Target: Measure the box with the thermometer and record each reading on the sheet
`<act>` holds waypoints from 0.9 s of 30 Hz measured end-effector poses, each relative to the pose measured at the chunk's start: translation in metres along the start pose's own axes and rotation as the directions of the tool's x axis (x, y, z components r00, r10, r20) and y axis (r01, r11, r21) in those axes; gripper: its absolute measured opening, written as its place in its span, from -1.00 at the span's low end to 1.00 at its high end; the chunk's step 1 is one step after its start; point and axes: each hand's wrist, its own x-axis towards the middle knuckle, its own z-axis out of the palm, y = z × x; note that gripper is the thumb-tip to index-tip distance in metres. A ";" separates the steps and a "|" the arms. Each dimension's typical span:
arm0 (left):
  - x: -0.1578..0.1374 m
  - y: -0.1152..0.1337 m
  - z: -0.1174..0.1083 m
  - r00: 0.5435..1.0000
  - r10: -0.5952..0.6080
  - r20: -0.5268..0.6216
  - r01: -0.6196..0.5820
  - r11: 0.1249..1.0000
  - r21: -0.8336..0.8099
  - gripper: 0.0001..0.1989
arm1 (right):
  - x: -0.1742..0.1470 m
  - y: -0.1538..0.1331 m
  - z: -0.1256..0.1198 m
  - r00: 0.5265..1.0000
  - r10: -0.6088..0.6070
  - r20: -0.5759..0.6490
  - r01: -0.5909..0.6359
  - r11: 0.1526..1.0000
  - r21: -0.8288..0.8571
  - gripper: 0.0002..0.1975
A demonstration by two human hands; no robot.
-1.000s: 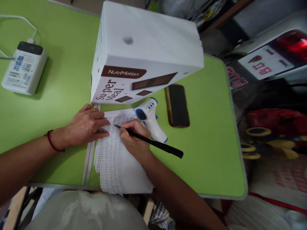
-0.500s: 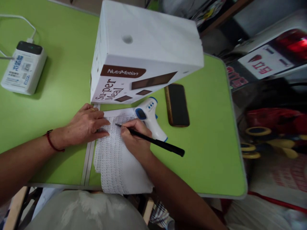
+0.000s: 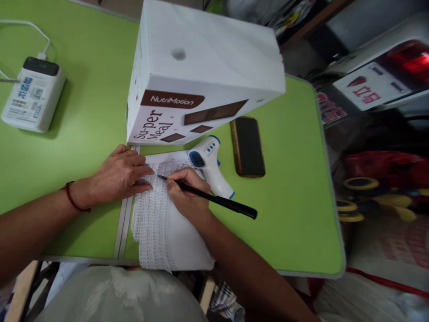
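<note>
A strip of white crocheted lace (image 3: 152,223) lies on a sheet of white paper (image 3: 189,246) at the near edge of the green table (image 3: 295,192). My left hand (image 3: 117,176) lies flat on the lace's upper left part, fingers spread, pinning it down. My right hand (image 3: 186,192) grips a long black pen (image 3: 214,200) whose tip touches the lace near the left fingertips. A red cord circles my left wrist and a ring sits on one finger.
A big white "NutriMotion Super Meal" box (image 3: 201,76) stands just behind the hands. A white-and-blue thermometer gun (image 3: 211,165) and a dark phone (image 3: 247,146) lie to the right. A white power bank (image 3: 31,96) with cable sits far left.
The pen tip has shifted slightly left and up along the lace, toward my left fingertips. My left hand has stayed where it was.
</note>
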 end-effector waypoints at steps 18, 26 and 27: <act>-0.002 -0.001 0.002 0.998 0.028 -0.051 -0.028 1.000 0.001 -0.76 | -0.001 0.005 0.001 0.996 -0.084 0.017 0.085 0.996 -0.008 -0.91; 0.000 0.000 0.001 0.999 0.020 -0.039 -0.020 1.000 0.011 -0.76 | 0.000 0.002 0.000 0.998 -0.065 0.009 0.065 0.998 -0.001 -0.92; 0.000 0.000 0.001 0.999 0.021 -0.040 -0.021 1.000 0.011 -0.76 | 0.000 0.002 0.000 0.998 -0.068 0.012 0.068 0.998 0.002 -0.91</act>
